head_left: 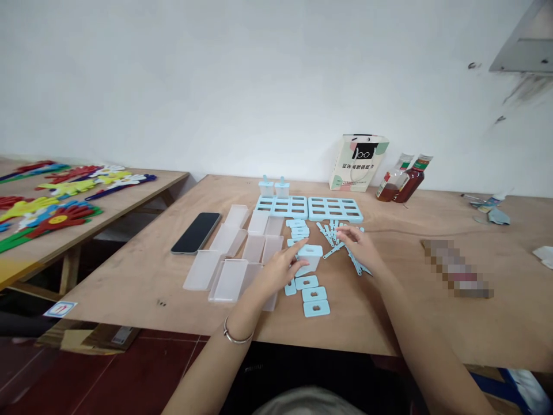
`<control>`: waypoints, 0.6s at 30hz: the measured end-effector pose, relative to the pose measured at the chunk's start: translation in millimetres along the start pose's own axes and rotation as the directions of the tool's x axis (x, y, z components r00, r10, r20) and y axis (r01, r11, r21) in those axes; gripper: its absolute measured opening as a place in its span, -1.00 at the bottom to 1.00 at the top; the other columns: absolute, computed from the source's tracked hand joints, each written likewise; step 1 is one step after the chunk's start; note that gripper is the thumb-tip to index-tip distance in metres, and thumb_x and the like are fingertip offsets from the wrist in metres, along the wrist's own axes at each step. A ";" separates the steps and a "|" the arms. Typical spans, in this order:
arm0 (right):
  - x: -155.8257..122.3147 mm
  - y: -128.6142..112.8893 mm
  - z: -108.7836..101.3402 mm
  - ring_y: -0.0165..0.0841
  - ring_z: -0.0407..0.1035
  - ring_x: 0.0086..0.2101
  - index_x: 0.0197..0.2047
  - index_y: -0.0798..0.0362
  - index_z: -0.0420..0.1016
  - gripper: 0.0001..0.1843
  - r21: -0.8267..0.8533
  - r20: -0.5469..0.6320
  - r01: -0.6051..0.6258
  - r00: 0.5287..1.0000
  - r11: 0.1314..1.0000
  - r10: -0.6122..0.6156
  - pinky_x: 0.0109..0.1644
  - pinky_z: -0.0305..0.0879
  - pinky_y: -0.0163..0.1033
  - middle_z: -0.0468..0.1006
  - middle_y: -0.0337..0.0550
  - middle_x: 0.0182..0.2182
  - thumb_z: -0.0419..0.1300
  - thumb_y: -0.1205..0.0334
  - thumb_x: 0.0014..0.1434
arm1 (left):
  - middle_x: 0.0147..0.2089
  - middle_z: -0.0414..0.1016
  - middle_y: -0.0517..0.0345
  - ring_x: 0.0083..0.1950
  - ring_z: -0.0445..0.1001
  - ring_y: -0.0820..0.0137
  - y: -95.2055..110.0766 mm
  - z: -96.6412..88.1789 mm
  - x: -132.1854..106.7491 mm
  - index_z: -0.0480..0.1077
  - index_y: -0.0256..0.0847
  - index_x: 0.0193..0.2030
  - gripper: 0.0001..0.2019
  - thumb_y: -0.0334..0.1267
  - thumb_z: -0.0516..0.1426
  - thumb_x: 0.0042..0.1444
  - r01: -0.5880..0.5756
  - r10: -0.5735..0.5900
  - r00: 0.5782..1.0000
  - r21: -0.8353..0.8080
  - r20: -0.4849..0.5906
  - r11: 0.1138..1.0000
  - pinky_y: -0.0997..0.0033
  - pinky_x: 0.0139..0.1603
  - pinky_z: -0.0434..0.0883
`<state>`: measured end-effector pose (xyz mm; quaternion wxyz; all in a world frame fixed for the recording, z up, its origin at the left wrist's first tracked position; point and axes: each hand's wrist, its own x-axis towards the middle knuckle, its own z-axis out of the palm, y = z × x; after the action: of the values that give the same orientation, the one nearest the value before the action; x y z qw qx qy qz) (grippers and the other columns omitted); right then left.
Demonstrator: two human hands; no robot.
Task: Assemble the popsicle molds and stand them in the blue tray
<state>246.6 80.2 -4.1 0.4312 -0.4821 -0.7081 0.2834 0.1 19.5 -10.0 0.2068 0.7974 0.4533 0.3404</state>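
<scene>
Pale clothing (315, 402) shows below; on the table (466, 328), the left hand (280, 268) pinches a lidded mould (311, 258); the right hand (358, 244), grip unclear, nears blue sticks (333, 250). The bag (355, 164) reads "眼镜超市".

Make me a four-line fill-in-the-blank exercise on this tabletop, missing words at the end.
1. The left hand is at a mold topped with a light ____ lid.
2. The ____ hand is nearer the scattered sticks.
3. In the picture, the phone lies to the ____ of the clear molds.
4. Exactly ____ bottles stand beside the paper bag.

Missing words: blue; right; left; two.
</scene>
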 end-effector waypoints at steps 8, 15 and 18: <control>-5.8 9.1 9.1 -0.24 0.33 -0.15 -0.13 0.05 0.53 -0.64 -0.630 0.458 0.416 0.881 0.656 -0.120 -0.09 0.17 -0.16 0.47 -0.04 -0.23 0.00 0.52 0.15 | -0.34 0.48 0.19 -0.44 0.37 0.43 0.6 -0.6 0.3 0.10 -0.07 0.34 -0.47 -0.20 0.08 0.24 0.035 -0.034 0.999 -0.004 0.022 0.999 0.41 -0.33 0.35; -8.4 -10.6 10.7 -0.20 0.33 -0.14 -0.20 0.12 0.49 -0.68 -0.808 0.464 0.424 0.886 0.410 -0.001 -0.17 0.11 -0.20 0.47 0.02 -0.20 0.03 0.60 0.07 | -0.27 0.50 0.13 -0.37 0.40 0.40 3.4 -2.2 -0.6 0.09 -0.10 0.34 -0.49 -0.23 0.05 0.26 0.015 -0.015 0.999 -0.012 0.041 1.000 0.38 -0.26 0.38; -11.2 -17.7 15.0 -0.16 0.33 -0.13 -0.20 0.12 0.48 -0.67 -0.839 0.465 0.437 0.885 0.323 0.011 -0.17 0.13 -0.19 0.46 0.06 -0.17 0.03 0.61 0.05 | -0.27 0.49 0.15 -0.31 0.42 0.37 2.8 -2.0 -0.9 0.07 -0.11 0.34 -0.48 -0.24 0.06 0.25 0.005 -0.004 1.000 -0.013 0.029 1.000 0.33 -0.20 0.39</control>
<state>227.3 63.4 -0.4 -0.0349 -0.4726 -0.8694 -0.1400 -0.1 17.3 -7.2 0.2193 0.7998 0.4499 0.3313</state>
